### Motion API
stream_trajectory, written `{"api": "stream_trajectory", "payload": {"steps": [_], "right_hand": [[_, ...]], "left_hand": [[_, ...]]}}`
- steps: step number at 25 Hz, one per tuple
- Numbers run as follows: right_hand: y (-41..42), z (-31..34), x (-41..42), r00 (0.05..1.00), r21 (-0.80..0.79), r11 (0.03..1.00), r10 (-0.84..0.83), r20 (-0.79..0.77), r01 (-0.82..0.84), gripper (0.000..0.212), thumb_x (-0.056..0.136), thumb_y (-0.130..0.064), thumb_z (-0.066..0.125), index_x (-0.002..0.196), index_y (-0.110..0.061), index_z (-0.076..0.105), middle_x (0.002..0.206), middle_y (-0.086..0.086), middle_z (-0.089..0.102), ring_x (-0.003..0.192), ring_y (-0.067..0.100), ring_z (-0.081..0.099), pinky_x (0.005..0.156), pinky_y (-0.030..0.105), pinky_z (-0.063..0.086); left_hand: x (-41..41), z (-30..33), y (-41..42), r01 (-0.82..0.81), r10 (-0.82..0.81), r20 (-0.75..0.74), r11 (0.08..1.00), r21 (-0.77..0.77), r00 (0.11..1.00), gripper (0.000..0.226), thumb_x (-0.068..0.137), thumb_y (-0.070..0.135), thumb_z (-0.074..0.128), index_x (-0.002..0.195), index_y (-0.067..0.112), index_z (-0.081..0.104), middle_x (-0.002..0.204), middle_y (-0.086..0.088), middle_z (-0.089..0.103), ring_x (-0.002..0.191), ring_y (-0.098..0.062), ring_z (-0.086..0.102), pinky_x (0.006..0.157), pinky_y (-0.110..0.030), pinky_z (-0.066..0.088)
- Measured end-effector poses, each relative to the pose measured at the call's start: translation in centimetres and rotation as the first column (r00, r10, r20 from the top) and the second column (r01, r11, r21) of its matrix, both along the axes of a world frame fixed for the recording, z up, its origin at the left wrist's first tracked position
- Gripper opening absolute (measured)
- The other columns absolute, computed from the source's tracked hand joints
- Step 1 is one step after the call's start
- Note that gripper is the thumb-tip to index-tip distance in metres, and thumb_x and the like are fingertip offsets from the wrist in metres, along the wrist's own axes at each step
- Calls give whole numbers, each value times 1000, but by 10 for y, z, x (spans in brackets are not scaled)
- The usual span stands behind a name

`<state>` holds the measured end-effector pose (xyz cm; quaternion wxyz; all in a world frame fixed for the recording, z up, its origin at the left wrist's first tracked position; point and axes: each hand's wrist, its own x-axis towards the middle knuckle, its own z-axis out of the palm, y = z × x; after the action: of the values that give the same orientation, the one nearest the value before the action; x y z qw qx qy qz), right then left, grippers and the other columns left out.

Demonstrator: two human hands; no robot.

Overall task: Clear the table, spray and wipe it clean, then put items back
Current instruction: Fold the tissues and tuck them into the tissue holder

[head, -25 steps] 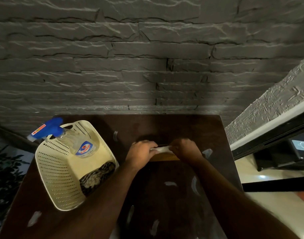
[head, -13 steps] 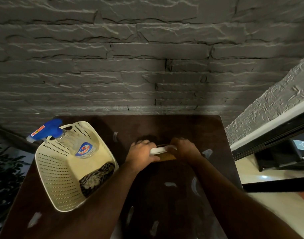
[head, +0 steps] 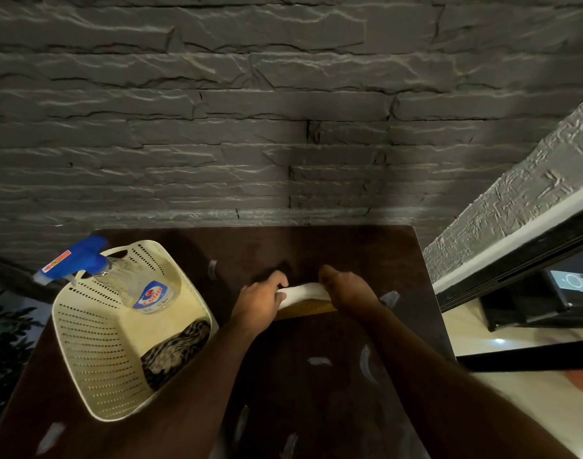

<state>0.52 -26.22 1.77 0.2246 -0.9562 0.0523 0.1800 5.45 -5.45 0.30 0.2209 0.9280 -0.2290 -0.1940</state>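
On the dark brown table (head: pixel 316 250), my left hand (head: pixel 260 301) and my right hand (head: pixel 348 288) both grip a white rimmed item (head: pixel 301 291), one at each end. A tan wooden piece (head: pixel 305 308) shows just under it; I cannot tell whether the two are joined. A cream perforated basket (head: pixel 95 369) stands at the table's left. Inside it lean a clear spray bottle (head: pixel 144 289) with a blue trigger head and a dark patterned cloth (head: pixel 174 352).
A grey stone wall (head: pixel 283 127) rises right behind the table's far edge. A textured ledge (head: pixel 515 200) runs along the right, with a phone-like device (head: pixel 571 281) below it. Dark plant leaves (head: pixel 2 342) sit at the left. Pale smears dot the tabletop.
Both hands have lifted and shifted the white item slightly away from me, tilting it so more of its white rim shows. Basket and bottle have not moved.
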Motion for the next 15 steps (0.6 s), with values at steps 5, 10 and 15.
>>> {"api": "stream_trajectory", "payload": {"steps": [5,10,15], "right_hand": [[-1,-3,4,999,-17,1000,18,-49,-18,25,96,-18,45,115,-27,59,108,0,65,90,16,63,77,30,52],[-5,-6,4,994,-64,997,37,-99,-43,28,95,-16,46,117,-26,59,115,1,63,100,19,61,85,33,51],[-27,-7,-3,986,-173,984,10,-167,-39,35,88,-24,59,122,-28,58,121,2,60,109,22,57,95,41,45]], "left_hand": [[1,-7,2,33,-33,11,999,5,999,19,97,24,43,104,35,57,95,6,64,87,-16,61,83,-36,46],[4,-12,3,47,-46,-9,998,37,999,25,98,26,41,108,32,63,103,7,61,93,-14,58,86,-36,46],[7,-18,17,-17,3,93,989,147,996,25,94,27,45,111,33,63,109,5,60,100,-20,59,85,-36,44]]}}
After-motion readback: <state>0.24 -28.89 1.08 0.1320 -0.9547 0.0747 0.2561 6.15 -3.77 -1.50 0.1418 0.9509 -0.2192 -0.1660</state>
